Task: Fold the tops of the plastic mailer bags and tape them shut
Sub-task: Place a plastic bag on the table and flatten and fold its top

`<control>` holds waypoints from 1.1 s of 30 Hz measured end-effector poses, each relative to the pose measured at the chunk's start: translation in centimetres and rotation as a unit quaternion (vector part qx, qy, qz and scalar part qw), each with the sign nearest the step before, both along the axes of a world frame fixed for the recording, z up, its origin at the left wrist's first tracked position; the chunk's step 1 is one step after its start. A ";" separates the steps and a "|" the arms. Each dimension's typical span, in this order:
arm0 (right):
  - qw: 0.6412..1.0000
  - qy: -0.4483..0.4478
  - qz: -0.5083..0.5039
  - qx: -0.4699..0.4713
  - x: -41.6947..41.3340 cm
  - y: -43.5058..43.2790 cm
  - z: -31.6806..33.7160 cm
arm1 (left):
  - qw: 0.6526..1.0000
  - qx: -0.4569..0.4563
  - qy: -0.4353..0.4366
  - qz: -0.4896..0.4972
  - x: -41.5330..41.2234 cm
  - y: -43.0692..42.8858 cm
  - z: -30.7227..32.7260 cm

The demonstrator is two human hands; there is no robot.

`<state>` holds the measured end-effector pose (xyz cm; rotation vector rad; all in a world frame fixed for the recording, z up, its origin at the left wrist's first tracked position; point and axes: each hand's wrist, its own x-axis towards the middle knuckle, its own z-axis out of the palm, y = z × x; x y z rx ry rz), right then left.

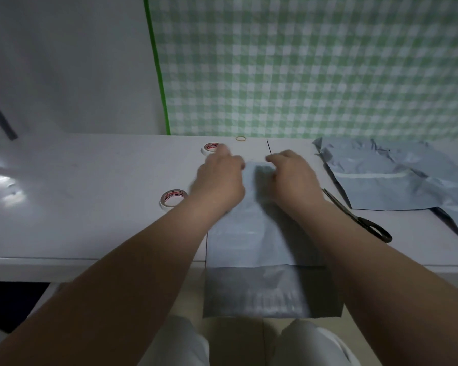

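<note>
Mailer bag point(262, 241) top hidden, fingers point(224, 150) blurred

Grey-blue mailer bag point(259, 241), white table point(90, 207), green-and-white checked cloth point(302, 70).

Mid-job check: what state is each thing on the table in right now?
Middle bag: flat, near end hanging off the table.
Left hand, right hand: on its far end; grip blurred.
Near tape roll: lying flat.
Far tape roll: lying flat.
Scissors: blades closed.
Bag pile: rumpled, at right.
</note>
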<state>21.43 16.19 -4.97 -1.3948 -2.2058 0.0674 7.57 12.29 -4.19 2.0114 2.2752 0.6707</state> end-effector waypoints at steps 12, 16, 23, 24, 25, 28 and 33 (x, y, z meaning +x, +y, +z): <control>0.973 -0.159 0.117 -0.119 -0.2 2.8 -3.6 | 0.971 -0.163 0.105 -0.143 -0.4 2.2 -3.7; 0.980 -0.131 0.107 -0.105 -0.2 2.7 -3.2 | 0.970 -0.170 0.107 -0.136 -0.4 2.8 -3.7; 0.988 -0.110 0.096 -0.055 0.3 1.2 -3.4 | 0.964 -0.182 0.174 -0.084 0.4 2.0 -3.4; 0.984 -0.125 0.101 -0.079 0.4 1.2 -3.3 | 0.967 -0.167 0.172 -0.092 0.7 1.8 -3.2; 0.979 -0.141 0.107 -0.103 0.5 1.2 -3.3 | 0.971 -0.156 0.146 -0.107 0.8 1.6 -3.1; 0.964 -0.185 0.115 -0.152 0.8 0.9 -3.0 | 0.972 -0.170 0.070 -0.147 0.4 1.4 -3.1; 0.959 -0.198 0.105 -0.176 1.5 0.1 -2.6 | 0.964 -0.190 0.117 -0.146 -0.3 1.2 -3.4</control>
